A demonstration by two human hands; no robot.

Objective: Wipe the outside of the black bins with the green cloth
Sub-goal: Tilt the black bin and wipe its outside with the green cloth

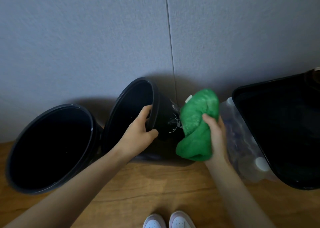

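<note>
The left hand (140, 124) hooks its fingers inside and its thumb outside the rim of the tilted round black plastic bin (164, 117), seemingly to steady it, while the right hand (215, 134), fingers wrapped round the bunched fluffy green cloth (197, 124), presses it to the outer wall just past the left thumb.

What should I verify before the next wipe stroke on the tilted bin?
1. Grip: left hand holds the tilted bin by its rim: ok.
2. Tool: right hand holds the bunched green cloth: ok.
3. Cloth against the bin's outer wall: ok.
4. Wall free of white marks: not ok, they show beside the cloth.
5. Bin's far side clean: cannot tell, hidden.
6. Stroke room: not ok, clear plastic bag crowds the right hand.
</note>
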